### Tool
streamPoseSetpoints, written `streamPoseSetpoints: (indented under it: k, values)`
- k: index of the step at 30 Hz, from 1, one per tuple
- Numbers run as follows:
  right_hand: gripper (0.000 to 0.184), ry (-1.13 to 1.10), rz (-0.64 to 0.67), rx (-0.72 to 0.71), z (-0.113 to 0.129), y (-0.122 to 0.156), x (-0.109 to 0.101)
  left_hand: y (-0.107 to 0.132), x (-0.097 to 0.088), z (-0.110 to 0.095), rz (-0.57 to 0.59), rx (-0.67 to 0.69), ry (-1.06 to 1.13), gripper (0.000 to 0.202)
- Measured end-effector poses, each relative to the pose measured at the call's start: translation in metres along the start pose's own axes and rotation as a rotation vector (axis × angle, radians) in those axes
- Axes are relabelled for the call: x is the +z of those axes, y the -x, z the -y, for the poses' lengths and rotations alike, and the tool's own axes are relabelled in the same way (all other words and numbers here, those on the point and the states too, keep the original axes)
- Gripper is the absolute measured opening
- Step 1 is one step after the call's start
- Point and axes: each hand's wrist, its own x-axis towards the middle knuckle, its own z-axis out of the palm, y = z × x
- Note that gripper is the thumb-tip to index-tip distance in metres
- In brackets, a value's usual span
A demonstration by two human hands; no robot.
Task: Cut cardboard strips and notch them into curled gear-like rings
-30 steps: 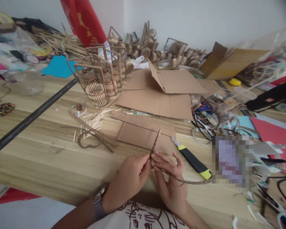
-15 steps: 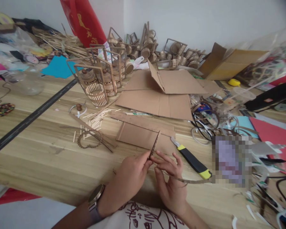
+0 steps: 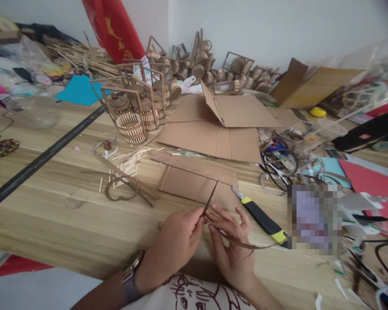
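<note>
My left hand [image 3: 183, 230], with a watch on its wrist, is closed in a pinch around a dark brown notched strip [image 3: 211, 197]. The toothed end points up and away over the cardboard. My right hand [image 3: 232, 241] sits beside it, its fingertips against the strip near the pinch, outer fingers raised. A smooth tail of the strip [image 3: 260, 247] runs under its fingers to the right. A utility knife [image 3: 261, 218] with black and yellow handle lies right of the hands, blade out. Before me lies a cardboard piece [image 3: 184, 184].
A curled notched strip [image 3: 107, 193] and scattered short sticks [image 3: 131, 162] lie left. Small slatted lanterns [image 3: 131, 127] with tall handles stand behind them. Larger cardboard sheets [image 3: 210, 140] fill the middle. Tangled cables and strips [image 3: 278, 165] and a red paper sheet [image 3: 365, 181] are at right.
The notched strip has shifted slightly and tilted a little more to the right. Both hands keep nearly the same place and pose.
</note>
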Motion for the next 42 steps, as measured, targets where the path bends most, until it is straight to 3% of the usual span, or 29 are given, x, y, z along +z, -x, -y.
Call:
streamPoseSetpoints:
  k: [6,12,20,28,34,42]
  values:
    - [0.019,-0.021,-0.001,0.010,-0.001,0.001,0.000,0.000,0.001,0.004,-0.032,0.044,0.051,0.026]
    - [0.018,-0.044,-0.012,0.044,-0.001,0.002,0.001,-0.001,-0.001,0.004,0.009,-0.009,0.060,0.021]
    - [0.015,-0.002,-0.018,-0.006,-0.001,0.000,-0.001,-0.002,-0.007,-0.005,0.109,-0.106,-0.143,0.020]
    - [0.010,0.071,0.005,-0.029,0.001,-0.005,-0.003,0.000,-0.004,-0.004,0.029,-0.015,-0.083,0.022]
    - [0.016,0.017,-0.006,-0.003,0.000,-0.002,-0.002,0.000,0.000,0.002,0.000,-0.022,-0.009,0.023]
    - [0.018,-0.017,-0.006,0.030,-0.002,0.004,0.001,-0.004,-0.004,-0.002,0.131,-0.087,-0.104,0.019]
